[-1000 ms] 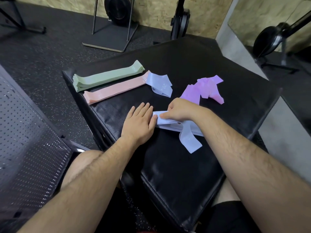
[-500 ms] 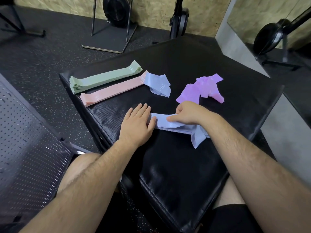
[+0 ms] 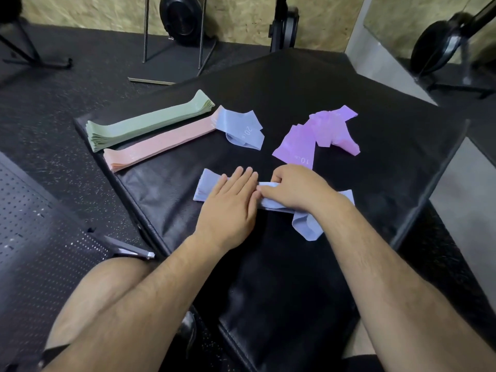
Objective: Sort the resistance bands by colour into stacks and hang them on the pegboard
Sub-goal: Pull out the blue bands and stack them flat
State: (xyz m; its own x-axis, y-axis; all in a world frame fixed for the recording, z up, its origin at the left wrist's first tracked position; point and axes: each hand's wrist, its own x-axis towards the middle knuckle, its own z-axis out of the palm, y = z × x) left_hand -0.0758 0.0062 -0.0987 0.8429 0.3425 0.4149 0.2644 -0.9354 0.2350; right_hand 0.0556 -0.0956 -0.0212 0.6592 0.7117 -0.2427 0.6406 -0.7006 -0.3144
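Since a moment ago the left hand (image 3: 230, 202) has slid along onto the blue stack (image 3: 206, 183), so that the stack's left end now pokes out past the knuckles where before the hand sat off that end. It lies flat, fingers straight and together, pressing the bands down onto the black pad (image 3: 349, 89). At the right of the blue stack, the right hand (image 3: 298, 189) is curled over, thumb and fingers seeming to pinch the stack's upper layers at the far edge. One loose blue tail (image 3: 306, 226) flops out from the stack's right end, under the right wrist, toward the person. Beyond the blue stack and to its left lie a tidy green stack (image 3: 150, 122) and a pink stack (image 3: 161, 142) side by side; a stray blue band (image 3: 241, 128) lies beyond it, overlapping the pink stack's end, and a jumbled purple heap (image 3: 322, 132) sits beyond and to the right. The pegboard (image 3: 35, 237) lies well off to the left of the stack, with nothing hung yet. I'd judge the squaring-up is the risky bit: these bands look thin and springy, so if the flat palm lifts early the layers may fan out, and that dangling tail could drag the whole stack askew
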